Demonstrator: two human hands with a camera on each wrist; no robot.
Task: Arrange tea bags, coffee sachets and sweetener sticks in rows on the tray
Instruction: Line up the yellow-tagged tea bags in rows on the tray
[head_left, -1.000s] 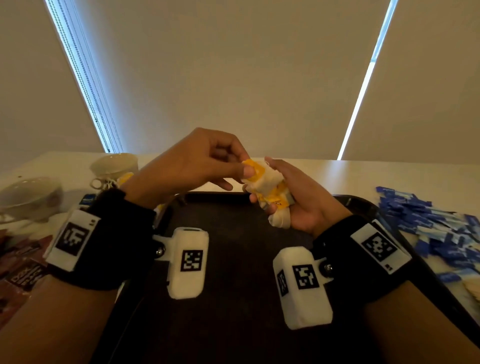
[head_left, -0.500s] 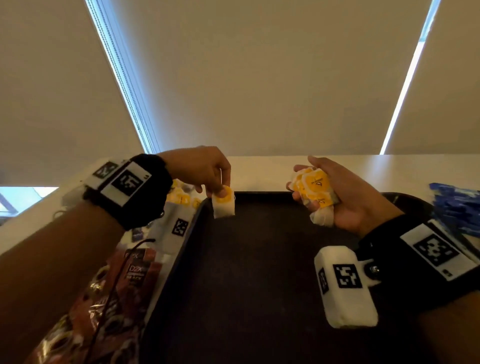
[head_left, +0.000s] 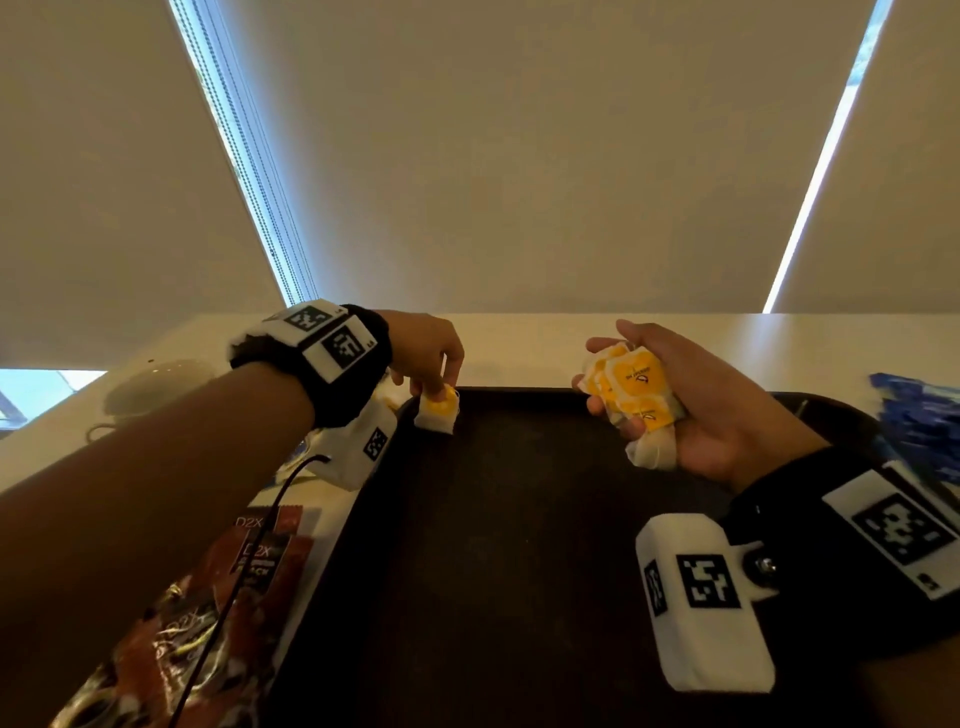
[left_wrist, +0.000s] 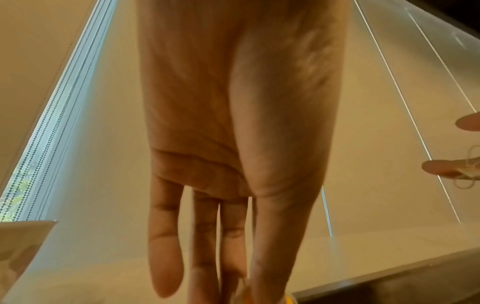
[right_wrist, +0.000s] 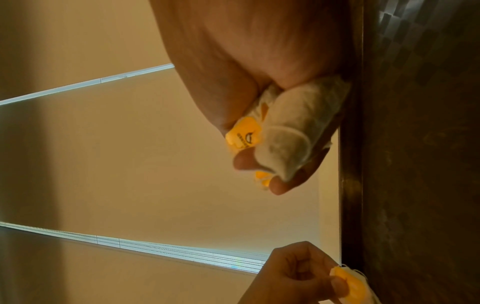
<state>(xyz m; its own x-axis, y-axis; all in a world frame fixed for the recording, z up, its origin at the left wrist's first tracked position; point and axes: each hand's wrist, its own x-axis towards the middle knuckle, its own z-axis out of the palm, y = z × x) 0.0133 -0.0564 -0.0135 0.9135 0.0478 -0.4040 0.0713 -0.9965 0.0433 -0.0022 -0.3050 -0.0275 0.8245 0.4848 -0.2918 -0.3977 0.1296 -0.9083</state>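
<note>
Left hand (head_left: 426, 353) has lowered its pinched tea bag (head_left: 438, 413) onto the tray (head_left: 519, 519); right grip (head_left: 691, 410) clasps a bunch (head_left: 631, 392).

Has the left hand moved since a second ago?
Yes. The left hand left the bunch of tea bags in the right hand and carried one tea bag to the tray's far-left corner.

Beige roller blinds (head_left: 519, 156), bright window gaps (head_left: 244, 156)
</note>
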